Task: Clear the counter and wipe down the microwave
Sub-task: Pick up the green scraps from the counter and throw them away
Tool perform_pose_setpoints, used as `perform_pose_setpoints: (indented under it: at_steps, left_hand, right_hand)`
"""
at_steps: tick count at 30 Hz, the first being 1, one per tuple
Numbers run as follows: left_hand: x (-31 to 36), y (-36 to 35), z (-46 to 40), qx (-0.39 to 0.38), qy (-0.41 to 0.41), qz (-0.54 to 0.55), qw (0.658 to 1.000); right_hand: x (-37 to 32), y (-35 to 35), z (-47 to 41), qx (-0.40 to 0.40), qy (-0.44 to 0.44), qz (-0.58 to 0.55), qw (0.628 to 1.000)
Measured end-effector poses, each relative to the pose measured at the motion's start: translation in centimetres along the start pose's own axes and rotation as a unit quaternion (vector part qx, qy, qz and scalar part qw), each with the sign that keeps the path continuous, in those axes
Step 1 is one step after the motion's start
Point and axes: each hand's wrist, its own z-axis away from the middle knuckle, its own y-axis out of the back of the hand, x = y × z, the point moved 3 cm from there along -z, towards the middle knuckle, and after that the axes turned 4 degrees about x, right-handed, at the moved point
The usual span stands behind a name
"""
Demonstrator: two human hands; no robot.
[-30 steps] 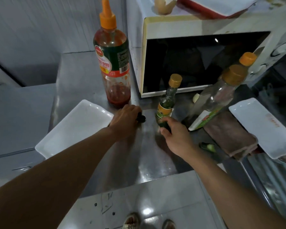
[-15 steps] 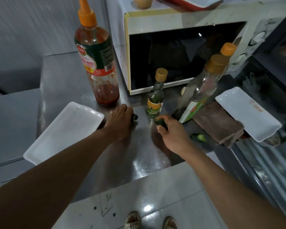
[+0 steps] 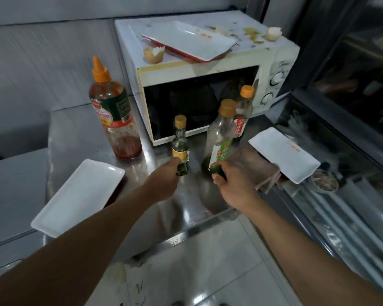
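Your left hand grips the small green bottle's base; your right hand pinches a dark green scrap on the surface.

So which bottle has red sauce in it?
The big bottle at the left of the microwave, with the pointed orange cap. Red sauce sits in its bottom. The three other bottles have flat caps and hold no red sauce.

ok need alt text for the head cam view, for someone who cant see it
Seen from above, a person's left hand grips the base of a small green bottle while the right hand pinches a dark green scrap on a steel counter. Behind stand sauce bottles and a stained microwave topped with a tray and eggshells.
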Motion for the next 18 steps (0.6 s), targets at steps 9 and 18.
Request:
perform_pose_setpoints:
  at_steps: [9,18]
  left_hand:
    - [5.4,0.2,0.5,-0.03,0.018,0.035,0.999]
    - [10.1,-1.4,1.1,0.001,0.083,0.138,0.987]
  right_hand:
    - [1.3,5.6,2.2,0.029,-0.008,-0.004,1.0]
    - [4.0,10.2,1.4,0.019,0.016,0.07,0.997]
